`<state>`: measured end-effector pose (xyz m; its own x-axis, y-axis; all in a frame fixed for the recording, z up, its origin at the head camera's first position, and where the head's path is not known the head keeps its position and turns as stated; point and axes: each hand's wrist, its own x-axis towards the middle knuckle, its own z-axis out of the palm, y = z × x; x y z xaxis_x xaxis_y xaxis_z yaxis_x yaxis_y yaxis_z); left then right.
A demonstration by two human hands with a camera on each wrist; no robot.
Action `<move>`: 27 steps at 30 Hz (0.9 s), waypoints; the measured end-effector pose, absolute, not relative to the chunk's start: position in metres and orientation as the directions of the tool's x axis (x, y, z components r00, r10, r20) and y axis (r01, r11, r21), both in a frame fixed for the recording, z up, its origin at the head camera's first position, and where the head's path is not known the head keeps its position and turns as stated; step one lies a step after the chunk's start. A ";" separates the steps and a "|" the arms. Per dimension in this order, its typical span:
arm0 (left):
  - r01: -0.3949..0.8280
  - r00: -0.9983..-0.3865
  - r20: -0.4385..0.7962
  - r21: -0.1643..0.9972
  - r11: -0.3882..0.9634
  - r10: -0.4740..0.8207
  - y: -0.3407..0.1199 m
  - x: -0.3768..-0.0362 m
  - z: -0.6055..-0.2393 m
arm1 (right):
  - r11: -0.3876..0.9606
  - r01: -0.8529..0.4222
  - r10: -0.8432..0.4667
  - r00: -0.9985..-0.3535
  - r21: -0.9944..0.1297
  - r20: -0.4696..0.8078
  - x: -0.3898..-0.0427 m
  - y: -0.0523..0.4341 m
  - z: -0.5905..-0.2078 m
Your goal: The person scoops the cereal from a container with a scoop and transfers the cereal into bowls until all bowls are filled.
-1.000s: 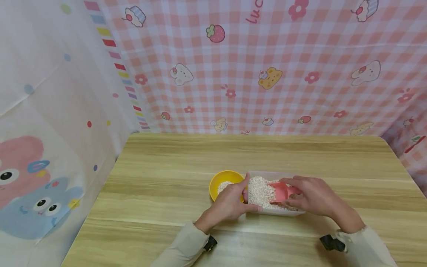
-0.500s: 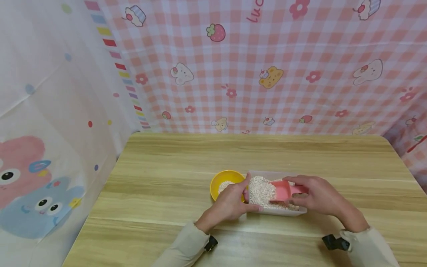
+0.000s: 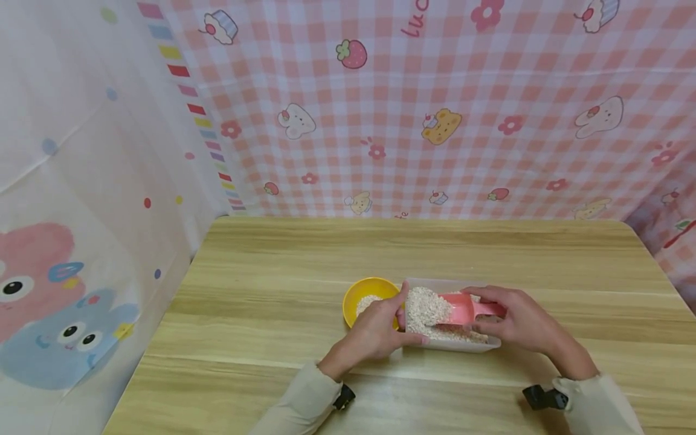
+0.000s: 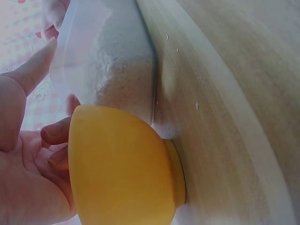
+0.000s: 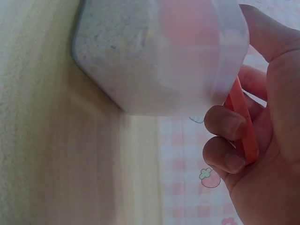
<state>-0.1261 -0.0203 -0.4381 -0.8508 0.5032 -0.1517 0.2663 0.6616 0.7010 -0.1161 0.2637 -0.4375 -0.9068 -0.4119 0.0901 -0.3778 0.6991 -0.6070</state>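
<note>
A translucent plastic container (image 3: 457, 345) of oat flakes (image 3: 426, 305) sits on the wooden table. My left hand (image 3: 375, 326) grips its left end, thumb along the near side and other fingers at the end wall, beside a yellow bowl (image 3: 350, 296). The bowl's outer wall fills the lower part of the left wrist view, partly covering the fingers. My right hand (image 3: 519, 317) holds a pink scoop (image 3: 461, 309) by the handle; in the right wrist view its fingers curl round that handle (image 5: 248, 136). The scoop's mouth lies among the flakes, mounded at the left.
Some oat flakes (image 3: 367, 302) lie inside the yellow bowl. A few loose flakes (image 4: 197, 106) are scattered on the table (image 3: 272, 272). Behind it hangs a pink checked cloth (image 3: 402, 90), and a white printed cloth (image 3: 98, 181) hangs at the left.
My right hand has drawn back slightly to the right with the scoop, and the scoop's handle shows more. The flakes heap up more at its mouth. My left hand stays in place.
</note>
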 end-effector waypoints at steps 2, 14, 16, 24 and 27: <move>0.269 -0.850 -0.150 0.700 0.661 0.505 -0.021 -0.126 -0.438 | 0.693 -0.365 -0.404 -0.911 -0.621 0.084 -0.116 0.264 -0.438; 0.262 -0.850 -0.154 0.706 0.658 0.504 -0.021 -0.126 -0.439 | 0.668 -0.299 -0.381 -0.924 -0.682 0.033 -0.116 0.267 -0.442; 0.263 -0.850 -0.152 0.707 0.657 0.504 -0.021 -0.126 -0.439 | 0.676 -0.303 -0.379 -0.925 -0.672 0.035 -0.116 0.266 -0.443; 0.267 -0.852 -0.151 0.699 0.663 0.502 -0.021 -0.126 -0.438 | 0.718 -0.318 -0.375 -0.926 -0.620 0.041 -0.116 0.264 -0.444; 0.268 -0.852 -0.152 0.696 0.666 0.501 -0.021 -0.127 -0.439 | 0.722 -0.317 -0.369 -0.928 -0.615 0.045 -0.116 0.264 -0.443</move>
<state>-0.1267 -0.0207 -0.4389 -0.8521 0.5010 -0.1517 0.2678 0.6663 0.6959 -0.1157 0.2636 -0.4433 -0.9285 -0.3686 0.0450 -0.3166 0.7224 -0.6148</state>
